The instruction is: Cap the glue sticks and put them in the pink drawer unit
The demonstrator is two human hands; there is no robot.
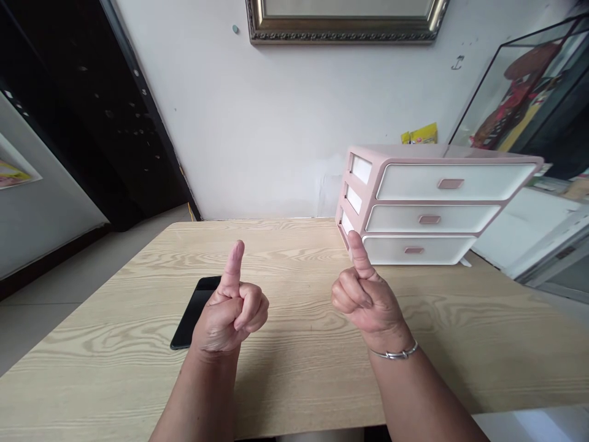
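Both of my hands are raised above the wooden table (pixel 294 368), apart from each other. My left hand (pixel 233 307) has one finger pointing up and the others curled into the palm, with nothing in it. Partly hidden behind that hand, a black phone-like slab (pixel 192 316) lies flat on the table. My right hand (pixel 365 298) makes the same shape, one finger up and the rest folded in, and it too holds nothing. A silver bangle (pixel 398 355) circles the right wrist. The right fingertip overlaps the lower corner of the pink and white drawer unit (pixel 432 184) in view.
The drawer unit stands at the table's back right, its three drawers closed, with a yellow packet (pixel 421 134) behind its top. A framed piece (pixel 347 37) hangs on the white wall. To the left is a dark door (pixel 83 110); a glass case (pixel 515 98) stands at right.
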